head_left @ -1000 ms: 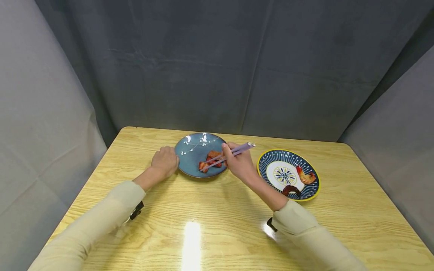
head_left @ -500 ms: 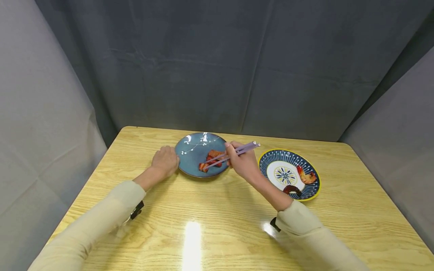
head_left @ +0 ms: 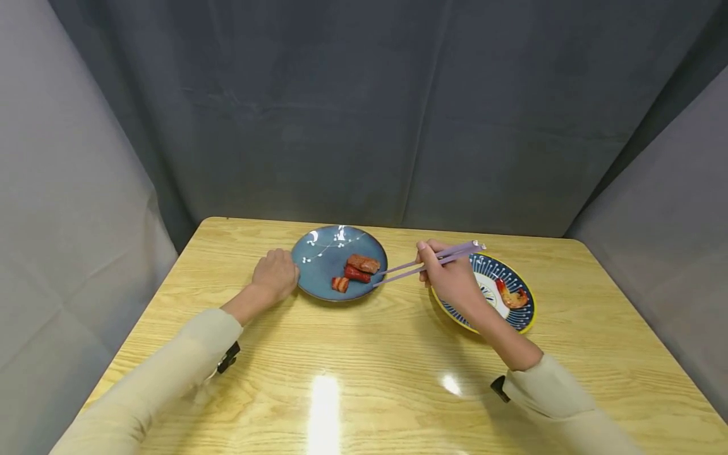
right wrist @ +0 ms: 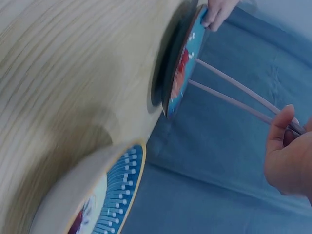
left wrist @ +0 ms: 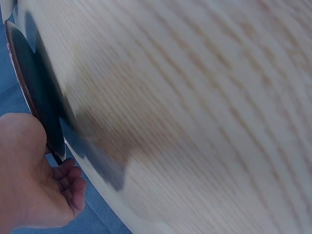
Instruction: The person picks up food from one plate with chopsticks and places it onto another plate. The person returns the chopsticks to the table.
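My left hand (head_left: 275, 275) grips the left rim of a blue plate (head_left: 318, 272) with white blossom sprigs; in the left wrist view its fingers (left wrist: 73, 185) curl at the plate's edge. On that plate lie a striped bacon-like piece (head_left: 340, 284), a red sausage-like piece (head_left: 357, 274) and a browned slab of meat (head_left: 363, 263). My right hand (head_left: 449, 278) holds a pair of lilac chopsticks (head_left: 462, 249), their tips spread apart at the blue plate's right rim with nothing between them. In the right wrist view the chopsticks (right wrist: 234, 85) point toward the food.
Beneath my right hand and forearm stands a yellow-rimmed patterned plate (head_left: 523, 319), partly covered. A shrimp (head_left: 514, 298) lies on its right side. Both plates stand on a wooden table (head_left: 375, 360) with a dark curtain (head_left: 318, 126) behind and pale cloth at the sides.
My right hand has drawn the chopsticks rightward, off the food to the plate's rim, leaving the pieces on the blue plate. The forearm now covers the dark curled piece on the patterned plate.
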Demonstrator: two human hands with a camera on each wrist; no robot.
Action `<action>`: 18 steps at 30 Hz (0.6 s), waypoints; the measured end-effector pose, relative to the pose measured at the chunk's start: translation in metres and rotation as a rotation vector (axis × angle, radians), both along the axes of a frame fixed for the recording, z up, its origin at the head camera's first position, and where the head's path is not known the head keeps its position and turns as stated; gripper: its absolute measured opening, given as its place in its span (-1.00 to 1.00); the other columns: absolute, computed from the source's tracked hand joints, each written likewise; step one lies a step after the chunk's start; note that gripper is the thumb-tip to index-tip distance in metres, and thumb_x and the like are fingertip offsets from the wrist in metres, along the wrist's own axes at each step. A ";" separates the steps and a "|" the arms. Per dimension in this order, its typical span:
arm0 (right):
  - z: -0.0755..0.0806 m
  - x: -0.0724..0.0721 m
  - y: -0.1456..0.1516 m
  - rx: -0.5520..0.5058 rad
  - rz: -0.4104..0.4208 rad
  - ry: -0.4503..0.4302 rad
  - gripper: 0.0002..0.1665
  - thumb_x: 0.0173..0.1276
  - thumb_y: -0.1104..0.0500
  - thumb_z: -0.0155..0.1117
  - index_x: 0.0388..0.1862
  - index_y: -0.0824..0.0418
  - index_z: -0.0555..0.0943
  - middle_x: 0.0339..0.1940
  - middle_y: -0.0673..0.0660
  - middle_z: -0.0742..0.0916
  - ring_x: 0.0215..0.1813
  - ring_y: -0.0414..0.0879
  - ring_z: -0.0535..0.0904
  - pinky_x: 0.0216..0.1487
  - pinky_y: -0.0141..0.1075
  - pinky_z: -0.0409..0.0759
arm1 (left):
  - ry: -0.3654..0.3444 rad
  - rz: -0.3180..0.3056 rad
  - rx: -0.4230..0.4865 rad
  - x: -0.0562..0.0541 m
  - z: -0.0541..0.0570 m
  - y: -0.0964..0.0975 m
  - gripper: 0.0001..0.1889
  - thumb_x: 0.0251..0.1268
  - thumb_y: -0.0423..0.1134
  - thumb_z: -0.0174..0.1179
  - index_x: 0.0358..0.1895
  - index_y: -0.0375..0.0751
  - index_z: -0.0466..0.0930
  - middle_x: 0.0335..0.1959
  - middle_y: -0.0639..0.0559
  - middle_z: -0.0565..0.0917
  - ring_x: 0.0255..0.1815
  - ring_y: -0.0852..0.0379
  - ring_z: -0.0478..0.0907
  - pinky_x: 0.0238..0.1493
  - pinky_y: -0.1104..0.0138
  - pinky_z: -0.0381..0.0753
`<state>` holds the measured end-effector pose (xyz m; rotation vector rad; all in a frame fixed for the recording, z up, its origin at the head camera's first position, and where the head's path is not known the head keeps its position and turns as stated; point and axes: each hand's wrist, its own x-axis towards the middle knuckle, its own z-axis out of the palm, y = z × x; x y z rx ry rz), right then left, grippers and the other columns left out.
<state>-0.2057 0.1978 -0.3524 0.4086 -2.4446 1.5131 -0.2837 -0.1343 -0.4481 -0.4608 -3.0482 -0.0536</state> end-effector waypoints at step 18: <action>0.019 0.034 0.066 0.112 -0.068 -0.019 -0.52 0.62 0.05 -0.02 -0.37 0.40 0.55 -0.62 0.19 0.61 -0.61 -0.08 0.50 -0.63 -0.31 0.49 | -0.019 0.015 0.024 -0.001 0.002 -0.002 -0.65 0.55 -0.19 -0.15 -0.17 -0.51 0.41 -0.37 -0.18 0.34 -0.27 -0.11 0.39 -0.26 0.08 0.53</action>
